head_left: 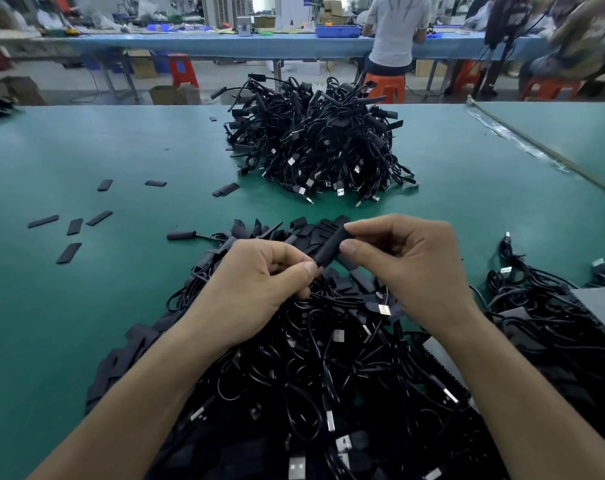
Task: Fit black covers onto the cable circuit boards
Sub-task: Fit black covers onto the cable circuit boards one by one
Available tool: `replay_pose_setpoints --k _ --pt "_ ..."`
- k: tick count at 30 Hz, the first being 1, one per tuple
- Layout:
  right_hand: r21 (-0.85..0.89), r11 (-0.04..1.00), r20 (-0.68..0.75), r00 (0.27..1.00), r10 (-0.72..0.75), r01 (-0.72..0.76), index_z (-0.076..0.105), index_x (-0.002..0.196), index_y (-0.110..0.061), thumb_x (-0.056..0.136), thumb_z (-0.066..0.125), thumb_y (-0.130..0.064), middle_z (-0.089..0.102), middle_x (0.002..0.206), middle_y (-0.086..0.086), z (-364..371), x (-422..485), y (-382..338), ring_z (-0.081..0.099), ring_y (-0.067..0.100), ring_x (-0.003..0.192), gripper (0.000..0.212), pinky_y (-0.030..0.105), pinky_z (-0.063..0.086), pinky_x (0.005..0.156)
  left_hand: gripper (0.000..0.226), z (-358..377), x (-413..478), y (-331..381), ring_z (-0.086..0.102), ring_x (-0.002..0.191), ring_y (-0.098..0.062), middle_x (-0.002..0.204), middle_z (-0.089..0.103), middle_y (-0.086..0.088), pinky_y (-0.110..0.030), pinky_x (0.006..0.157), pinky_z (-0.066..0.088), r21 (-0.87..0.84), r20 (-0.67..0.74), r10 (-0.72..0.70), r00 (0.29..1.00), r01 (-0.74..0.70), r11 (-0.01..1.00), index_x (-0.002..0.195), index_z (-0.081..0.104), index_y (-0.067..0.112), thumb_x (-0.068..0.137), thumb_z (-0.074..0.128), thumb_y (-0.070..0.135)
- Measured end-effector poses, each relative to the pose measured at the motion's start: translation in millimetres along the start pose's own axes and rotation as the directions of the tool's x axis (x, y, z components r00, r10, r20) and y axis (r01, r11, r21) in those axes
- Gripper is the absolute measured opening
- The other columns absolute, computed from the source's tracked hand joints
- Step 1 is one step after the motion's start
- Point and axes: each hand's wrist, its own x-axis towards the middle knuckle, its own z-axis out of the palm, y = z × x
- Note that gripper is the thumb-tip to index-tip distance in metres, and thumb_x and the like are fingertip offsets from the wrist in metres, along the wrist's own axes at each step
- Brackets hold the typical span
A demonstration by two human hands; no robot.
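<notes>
A black cover (330, 248) slants between my two hands above the near pile of black cables (329, 368). My right hand (408, 265) pinches the cover's upper part between thumb and fingers. My left hand (259, 285) pinches at the cover's lower end, where the cable comes out; the circuit board itself is hidden. Loose flat black covers (315, 228) lie heaped just behind my hands.
A big heap of cables (315, 147) sits in the middle of the green table (86, 161). Single flat covers (74, 226) lie scattered to the left. More cables and a grey box (595, 306) are at the right. People sit at a far bench.
</notes>
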Motion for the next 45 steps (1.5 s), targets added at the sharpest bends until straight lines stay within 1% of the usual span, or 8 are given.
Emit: replay_pose_setpoints --k 5,8,12,20,26,30,35,45 --pt "-0.013 1.0 0.007 1.0 0.019 -0.018 0.076 0.089 -0.029 0.077 0.082 -0.007 0.076 0.08 -0.011 1.9 -1.2 -1.1 0.073 0.01 0.073 0.026 0.023 0.059 0.072 0.018 0.7 -0.1 -1.5 0.056 0.057 -0.005 0.064 0.071 0.007 -0.018 0.058 0.044 0.006 -0.006 -0.006 1.0 0.006 1.0 0.081 0.073 0.035 0.093 0.068 0.022" --pt "-0.018 1.0 0.011 1.0 0.02 -0.02 0.076 0.089 -0.027 0.077 0.082 -0.008 0.076 0.079 -0.01 2.2 -1.8 -1.6 0.072 0.011 0.071 0.023 0.025 0.059 0.071 0.014 1.5 0.4 -2.9 0.056 0.059 -0.011 0.066 0.071 0.006 -0.029 0.061 0.046 0.0 -0.001 -0.003 1.0 0.003 1.0 0.081 0.073 0.035 0.091 0.068 0.027" --pt "-0.018 1.0 0.017 1.0 0.026 -0.025 0.076 0.089 -0.027 0.077 0.082 -0.008 0.075 0.077 -0.009 1.2 -1.6 -1.4 0.072 0.012 0.069 0.023 0.029 0.06 0.071 0.01 2.1 1.1 -3.8 0.059 0.061 -0.01 0.066 0.072 0.006 -0.029 0.065 0.047 -0.018 0.0 -0.004 1.0 0.004 1.0 0.08 0.073 0.037 0.08 0.063 0.04" --pt "-0.001 1.0 0.033 0.999 0.03 -0.03 0.076 0.088 -0.029 0.075 0.082 -0.008 0.076 0.078 -0.006 0.0 -0.3 0.1 0.072 0.016 0.068 0.025 0.037 0.061 0.071 0.01 3.3 0.9 -1.9 0.061 0.068 -0.024 0.07 0.074 0.004 -0.041 0.072 0.049 -0.044 0.01 0.0 1.0 0.0 0.999 0.081 0.073 0.035 0.083 0.063 0.037" --pt "0.018 0.999 0.043 0.999 0.031 -0.032 0.075 0.087 -0.027 0.076 0.082 -0.004 0.075 0.074 -0.009 0.4 0.0 1.7 0.072 0.009 0.066 0.026 0.025 0.059 0.071 0.018 2.7 -0.5 -1.1 0.062 0.067 -0.021 0.071 0.074 0.003 -0.038 0.071 0.048 -0.012 -0.004 -0.008 1.0 0.008 1.0 0.081 0.073 0.033 0.094 0.067 0.021" --pt "0.005 1.0 0.038 0.999 0.029 -0.029 0.075 0.087 -0.025 0.076 0.082 -0.004 0.075 0.076 -0.008 0.5 -0.1 1.7 0.072 0.009 0.068 0.025 0.025 0.059 0.072 0.016 3.3 -0.7 0.0 0.064 0.067 -0.033 0.071 0.074 0.003 -0.037 0.071 0.049 -0.006 0.001 -0.02 1.0 0.02 1.0 0.081 0.072 0.03 0.094 0.068 0.021" --pt "-0.006 0.999 0.028 0.999 0.036 -0.036 0.076 0.087 -0.027 0.076 0.083 -0.005 0.076 0.08 -0.008 1.4 0.0 1.8 0.072 0.012 0.073 0.026 0.031 0.06 0.075 0.016 3.9 -1.0 0.6 0.066 0.065 -0.009 0.07 0.075 0.003 -0.024 0.07 0.05 -0.027 -0.002 -0.048 0.999 0.048 0.998 0.076 0.072 0.025 0.091 0.069 0.021" --pt "-0.006 0.999 0.023 0.999 0.042 -0.042 0.075 0.089 -0.027 0.077 0.082 -0.007 0.075 0.079 -0.01 1.3 -0.8 6.2 0.071 0.007 0.071 0.025 0.019 0.056 0.07 0.014 6.0 1.0 -0.5 0.056 0.062 -0.014 0.071 0.074 0.004 -0.028 0.062 0.044 -0.046 -0.018 -0.047 0.999 0.046 0.998 0.081 0.071 0.032 0.092 0.066 0.025"
